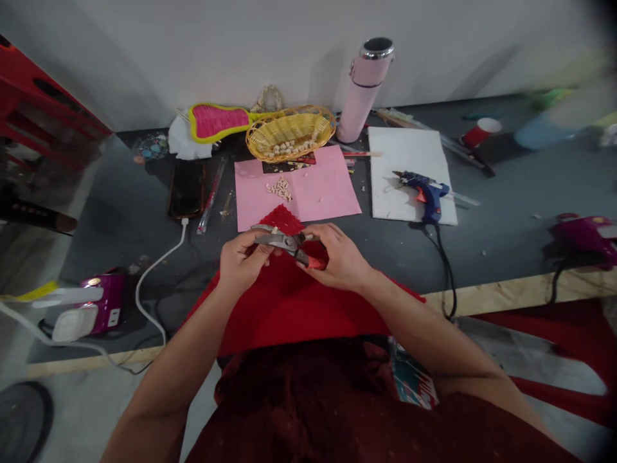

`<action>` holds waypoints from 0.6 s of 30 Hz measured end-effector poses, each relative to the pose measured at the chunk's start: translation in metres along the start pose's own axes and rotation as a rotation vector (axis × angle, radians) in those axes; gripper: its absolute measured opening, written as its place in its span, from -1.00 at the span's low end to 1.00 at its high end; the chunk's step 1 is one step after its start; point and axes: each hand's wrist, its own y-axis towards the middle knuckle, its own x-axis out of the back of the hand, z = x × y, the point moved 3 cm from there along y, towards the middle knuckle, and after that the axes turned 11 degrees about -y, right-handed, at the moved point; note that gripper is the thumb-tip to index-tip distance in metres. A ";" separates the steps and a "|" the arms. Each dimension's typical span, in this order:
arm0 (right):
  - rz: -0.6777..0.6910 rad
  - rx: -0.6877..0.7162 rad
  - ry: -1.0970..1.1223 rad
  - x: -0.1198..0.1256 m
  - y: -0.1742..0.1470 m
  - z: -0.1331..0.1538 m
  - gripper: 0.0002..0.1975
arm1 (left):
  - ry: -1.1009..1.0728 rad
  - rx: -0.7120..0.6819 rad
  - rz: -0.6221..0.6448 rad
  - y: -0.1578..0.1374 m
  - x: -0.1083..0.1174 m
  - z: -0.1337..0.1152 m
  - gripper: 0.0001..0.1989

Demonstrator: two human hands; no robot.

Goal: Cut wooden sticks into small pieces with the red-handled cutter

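both forearms slanted inward, and the two hands met just on the near side of the pink paper. the right hand was curled round the red handle of one pair of pliers — a firm grasp. the left hand had thumb and fingers bent at the jaws; whether they pinched metal or a small piece, i could not tell. under both lay one red cloth. on the paper sat a heap of pale bits, too small to count. around the paper: one basket behind, one phone left, one glue gun right — and one flask behind, to the right.
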 end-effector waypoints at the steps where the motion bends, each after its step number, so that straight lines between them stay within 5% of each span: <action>1: -0.015 0.005 0.001 0.000 0.000 -0.001 -0.56 | 0.021 0.003 0.001 0.000 0.000 0.000 -0.87; 6: -0.006 0.068 -0.046 0.000 -0.001 -0.004 -0.82 | 0.165 0.000 0.014 0.000 -0.003 0.000 -0.84; 18: 0.025 0.104 -0.024 0.001 -0.001 -0.002 -0.78 | 0.451 -0.099 -0.009 -0.002 -0.003 -0.012 -0.85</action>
